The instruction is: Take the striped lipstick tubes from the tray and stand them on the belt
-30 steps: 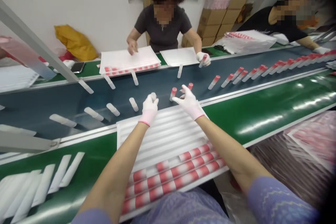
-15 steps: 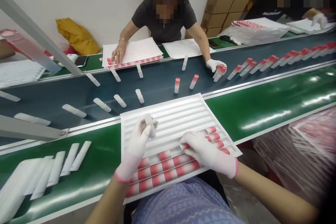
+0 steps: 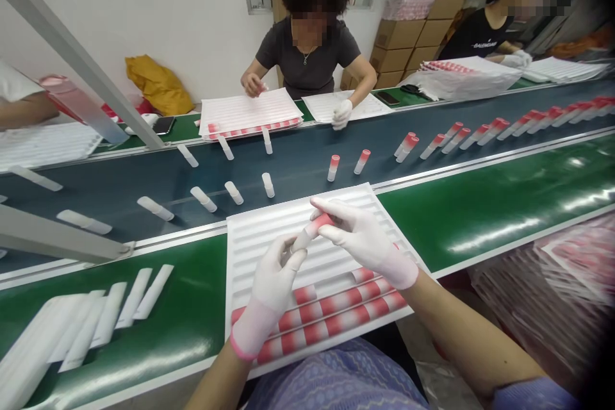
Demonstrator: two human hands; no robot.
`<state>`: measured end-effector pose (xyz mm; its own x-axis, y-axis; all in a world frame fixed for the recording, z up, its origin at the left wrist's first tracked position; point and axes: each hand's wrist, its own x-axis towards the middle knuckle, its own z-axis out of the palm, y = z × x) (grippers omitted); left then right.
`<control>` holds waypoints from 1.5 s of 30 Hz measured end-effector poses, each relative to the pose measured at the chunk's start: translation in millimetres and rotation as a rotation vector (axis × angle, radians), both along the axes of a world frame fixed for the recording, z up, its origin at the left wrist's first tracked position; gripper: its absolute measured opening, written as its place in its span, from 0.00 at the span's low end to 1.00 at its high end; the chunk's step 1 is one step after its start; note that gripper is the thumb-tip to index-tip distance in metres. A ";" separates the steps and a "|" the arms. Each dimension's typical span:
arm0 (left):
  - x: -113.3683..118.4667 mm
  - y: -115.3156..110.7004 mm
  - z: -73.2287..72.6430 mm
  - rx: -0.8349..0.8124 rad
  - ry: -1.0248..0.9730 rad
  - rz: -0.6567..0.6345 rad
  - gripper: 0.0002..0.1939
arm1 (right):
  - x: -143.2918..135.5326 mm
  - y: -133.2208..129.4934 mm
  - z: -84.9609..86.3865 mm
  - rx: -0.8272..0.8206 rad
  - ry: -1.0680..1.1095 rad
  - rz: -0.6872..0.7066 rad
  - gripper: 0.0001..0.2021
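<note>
A slim cylindrical tube [image 3: 311,232], frosted white with a pink end, is pinched between both gloved hands above a white ribbed plastic tray [image 3: 269,234]; the left hand [image 3: 271,285] grips its pale lower end, fingers curled, the right hand [image 3: 362,240] closes on the pink end, wrist bent inward; finished pink-and-white tubes [image 3: 331,314] lie in the tray's near grooves; the tray rests on the glossy green desk [image 3: 480,205]; beyond, loose tubes dot the dark conveyor belt [image 3: 298,166].

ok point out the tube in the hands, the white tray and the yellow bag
tube [image 3: 312,231], head view, on its pink part
white tray [image 3: 269,234], head view, on a bare ridge
yellow bag [image 3: 161,86], head view, on its middle
</note>
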<state>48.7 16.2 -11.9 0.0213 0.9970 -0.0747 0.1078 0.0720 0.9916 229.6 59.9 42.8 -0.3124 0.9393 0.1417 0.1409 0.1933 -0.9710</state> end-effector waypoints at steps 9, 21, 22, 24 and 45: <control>-4.2 3.2 -16.1 0.065 -0.114 0.004 0.12 | -24.0 -12.0 3.4 0.250 -0.061 -0.008 0.19; -10.0 4.0 -7.3 0.166 -0.185 0.094 0.16 | -49.0 -18.6 -6.4 0.170 -0.011 -0.108 0.14; -9.4 4.3 -7.8 0.161 -0.191 0.105 0.16 | -50.3 -18.1 -6.6 0.179 -0.001 -0.121 0.12; -8.2 3.8 -9.6 0.156 -0.192 0.121 0.16 | -52.9 -17.5 -6.8 0.191 0.011 -0.163 0.09; -2.8 28.1 -3.4 0.180 -0.157 0.034 0.32 | -45.2 12.5 -15.4 0.177 0.020 -0.167 0.06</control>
<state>45.9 44.3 -15.3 -0.0152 0.9943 0.1056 -0.0484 -0.1063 0.9932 184.4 72.3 27.4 -0.1505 0.9378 0.3128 0.1667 0.3359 -0.9270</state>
